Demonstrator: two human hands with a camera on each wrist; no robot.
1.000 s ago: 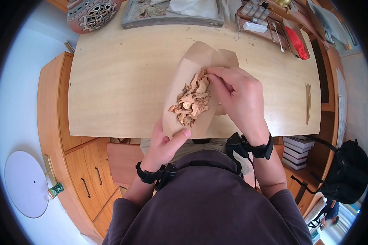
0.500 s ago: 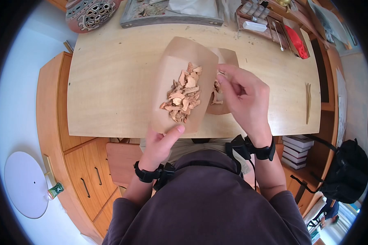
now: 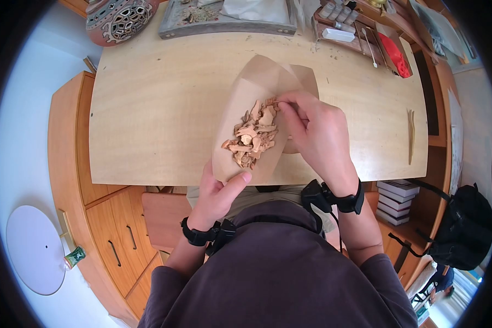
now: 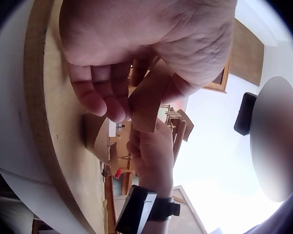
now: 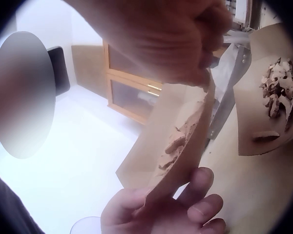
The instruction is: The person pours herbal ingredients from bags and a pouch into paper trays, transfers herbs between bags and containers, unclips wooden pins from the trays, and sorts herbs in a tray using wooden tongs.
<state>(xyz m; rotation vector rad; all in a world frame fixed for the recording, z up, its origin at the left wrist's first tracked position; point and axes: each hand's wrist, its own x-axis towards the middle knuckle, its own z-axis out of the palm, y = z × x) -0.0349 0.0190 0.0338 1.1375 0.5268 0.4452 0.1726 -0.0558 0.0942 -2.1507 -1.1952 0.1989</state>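
Brown paper (image 3: 243,93), curved up at its sides, carries a pile of tan dried pieces (image 3: 257,131). My left hand (image 3: 216,199) grips its near end, thumb on top and fingers beneath. At the pile's far right edge my right hand (image 3: 322,131) has thumb and index finger together; whether a piece is between them is hidden. In the right wrist view a second brown paper (image 5: 251,112) lies on the table with more pieces (image 5: 281,90); my right arm and the held paper cover much of it in the head view.
A grey tray (image 3: 229,27) with a white bag stands at the table's back, a patterned pot (image 3: 117,24) at the back left. Small bottles and a red item (image 3: 393,54) are at the back right. Wooden tweezers (image 3: 411,136) lie near the table's right edge.
Compared with half a second ago, the held paper has tilted and moved right, over more of the second paper. My right hand has come from the second paper back to the held pile.
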